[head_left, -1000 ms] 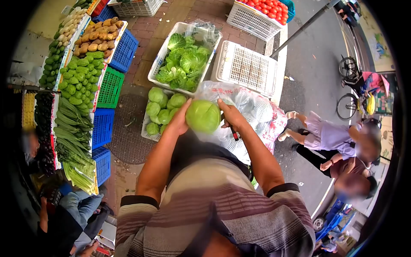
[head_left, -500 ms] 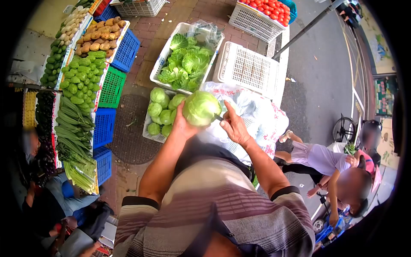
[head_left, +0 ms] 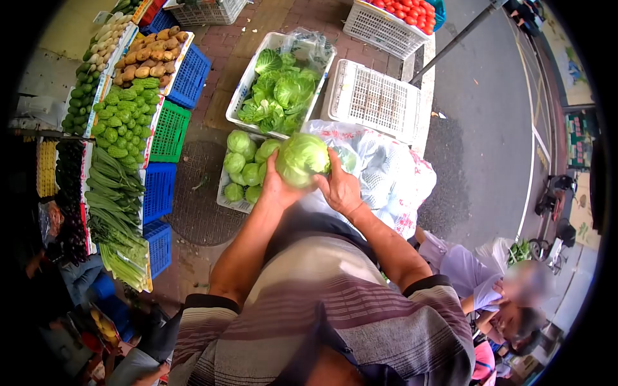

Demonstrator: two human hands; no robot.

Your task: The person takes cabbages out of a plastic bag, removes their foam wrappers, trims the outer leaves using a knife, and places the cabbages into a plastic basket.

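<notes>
A round green cabbage (head_left: 303, 159) is held up in front of my body. My left hand (head_left: 279, 186) cups it from the left and below, fingers wrapped against it. On its right side, my right hand (head_left: 341, 184) presses with thumb and fingers; whether it also holds the dark tool seen earlier is hidden. Just left, a white crate (head_left: 233, 204) holds several more cabbages (head_left: 250, 174). Above it, a larger white crate (head_left: 233, 106) contains loose leaves (head_left: 283, 90). A clear plastic bag with red print (head_left: 386, 170) lies right of my hands.
A closed white crate (head_left: 373, 100) stands beyond the bag, with tomatoes (head_left: 405, 11) in another crate behind. Stacked vegetables (head_left: 122, 122) line the left, above blue and green crates (head_left: 168, 132). A pole (head_left: 450, 48) slants at the right. People (head_left: 470, 270) are at the lower right.
The cabbage has risen slightly and turned between my hands. My right hand has moved from a tool grip onto the cabbage's side. The people at right have moved down the view.
</notes>
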